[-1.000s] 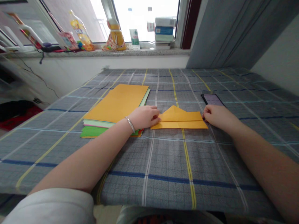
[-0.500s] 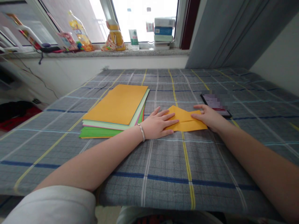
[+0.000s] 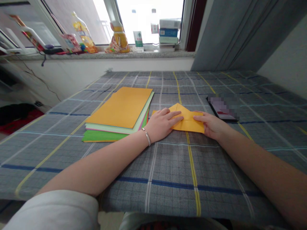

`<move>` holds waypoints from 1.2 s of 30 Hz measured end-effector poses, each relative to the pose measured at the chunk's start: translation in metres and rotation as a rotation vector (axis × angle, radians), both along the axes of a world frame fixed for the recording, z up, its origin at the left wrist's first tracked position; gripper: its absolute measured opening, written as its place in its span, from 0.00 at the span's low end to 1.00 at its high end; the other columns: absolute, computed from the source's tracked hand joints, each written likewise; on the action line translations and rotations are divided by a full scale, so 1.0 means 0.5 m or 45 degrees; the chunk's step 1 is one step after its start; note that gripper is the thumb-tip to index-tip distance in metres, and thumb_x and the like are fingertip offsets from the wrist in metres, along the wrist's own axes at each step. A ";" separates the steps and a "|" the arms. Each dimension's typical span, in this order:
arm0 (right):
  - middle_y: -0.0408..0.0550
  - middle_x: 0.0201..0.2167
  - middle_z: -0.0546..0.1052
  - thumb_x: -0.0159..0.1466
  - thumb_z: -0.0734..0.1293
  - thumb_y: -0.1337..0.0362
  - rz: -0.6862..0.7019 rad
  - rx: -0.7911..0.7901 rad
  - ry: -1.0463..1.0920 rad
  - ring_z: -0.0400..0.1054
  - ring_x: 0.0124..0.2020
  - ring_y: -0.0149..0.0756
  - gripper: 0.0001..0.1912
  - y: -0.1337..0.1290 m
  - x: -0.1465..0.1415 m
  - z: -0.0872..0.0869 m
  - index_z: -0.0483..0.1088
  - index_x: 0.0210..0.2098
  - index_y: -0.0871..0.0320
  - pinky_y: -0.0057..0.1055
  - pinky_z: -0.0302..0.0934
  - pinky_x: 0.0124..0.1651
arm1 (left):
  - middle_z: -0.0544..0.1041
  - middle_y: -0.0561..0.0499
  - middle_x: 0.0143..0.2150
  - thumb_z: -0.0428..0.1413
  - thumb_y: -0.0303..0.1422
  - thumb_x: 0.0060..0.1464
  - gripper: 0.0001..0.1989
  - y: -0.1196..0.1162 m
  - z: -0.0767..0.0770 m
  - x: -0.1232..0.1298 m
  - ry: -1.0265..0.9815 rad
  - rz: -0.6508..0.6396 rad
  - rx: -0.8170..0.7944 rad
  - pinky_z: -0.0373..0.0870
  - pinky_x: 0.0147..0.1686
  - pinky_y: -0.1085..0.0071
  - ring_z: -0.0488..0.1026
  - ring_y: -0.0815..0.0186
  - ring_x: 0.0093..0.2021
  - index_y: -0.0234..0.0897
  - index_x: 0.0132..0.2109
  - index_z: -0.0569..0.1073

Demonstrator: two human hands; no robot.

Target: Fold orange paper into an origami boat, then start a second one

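A folded orange paper (image 3: 188,123) with a pointed top edge lies on the checked cloth, between my hands. My left hand (image 3: 163,124), with a silver bangle at its wrist, rests over the paper's left part; its thumb side is hidden. My right hand (image 3: 209,124) pinches the paper's right end, thumb on top and the other fingers behind or under it. To the left lies a stack of coloured sheets (image 3: 122,107), orange on top, with pale green, pink and green edges below.
A phone (image 3: 222,110) lies beyond my right hand. The checked cloth (image 3: 172,166) covers the surface up to the wall. Bottles (image 3: 83,33), a yellow jar (image 3: 120,38) and stacked boxes (image 3: 168,32) stand on the windowsill (image 3: 144,55).
The folded paper has shifted slightly left and away from me, and its left end now shows beyond my left hand. My left fingers have drawn closer together. My right hand has moved slightly left.
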State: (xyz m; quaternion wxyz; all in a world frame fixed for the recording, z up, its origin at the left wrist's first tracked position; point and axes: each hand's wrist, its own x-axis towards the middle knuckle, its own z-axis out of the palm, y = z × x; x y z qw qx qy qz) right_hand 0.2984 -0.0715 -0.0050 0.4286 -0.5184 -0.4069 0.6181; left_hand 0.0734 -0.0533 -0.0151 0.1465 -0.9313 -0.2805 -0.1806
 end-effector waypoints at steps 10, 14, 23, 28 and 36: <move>0.48 0.33 0.78 0.60 0.63 0.71 0.069 -0.153 -0.025 0.73 0.30 0.33 0.06 0.005 0.012 0.003 0.68 0.36 0.56 0.28 0.70 0.32 | 0.70 0.54 0.62 0.47 0.30 0.66 0.18 0.014 0.002 -0.009 -0.022 -0.054 0.157 0.66 0.53 0.58 0.67 0.58 0.56 0.47 0.59 0.70; 0.48 0.34 0.79 0.60 0.63 0.71 -0.031 -0.129 -0.016 0.73 0.29 0.33 0.07 0.005 0.011 -0.002 0.68 0.39 0.56 0.27 0.68 0.27 | 0.69 0.52 0.64 0.51 0.33 0.63 0.20 0.007 0.005 -0.006 -0.121 -0.019 0.135 0.58 0.61 0.54 0.63 0.56 0.62 0.45 0.62 0.67; 0.52 0.41 0.79 0.64 0.64 0.68 0.078 -0.054 0.024 0.74 0.34 0.32 0.09 -0.015 -0.005 0.001 0.70 0.44 0.59 0.25 0.70 0.31 | 0.68 0.44 0.63 0.50 0.54 0.60 0.33 -0.004 0.006 0.009 -0.058 -0.183 -0.017 0.67 0.54 0.57 0.68 0.55 0.58 0.39 0.64 0.63; 0.49 0.38 0.78 0.63 0.66 0.67 0.233 -0.024 -0.096 0.73 0.33 0.28 0.04 -0.015 -0.008 -0.006 0.73 0.36 0.59 0.19 0.69 0.31 | 0.71 0.45 0.61 0.48 0.45 0.64 0.24 -0.003 0.000 0.013 0.032 -0.192 -0.013 0.72 0.48 0.62 0.72 0.58 0.54 0.36 0.61 0.66; 0.46 0.27 0.76 0.64 0.66 0.64 0.202 -0.064 -0.201 0.69 0.24 0.27 0.05 -0.006 -0.009 -0.008 0.70 0.31 0.58 0.18 0.63 0.20 | 0.76 0.49 0.56 0.45 0.32 0.68 0.17 -0.002 -0.005 -0.001 0.057 -0.246 0.097 0.74 0.41 0.70 0.75 0.65 0.52 0.41 0.59 0.70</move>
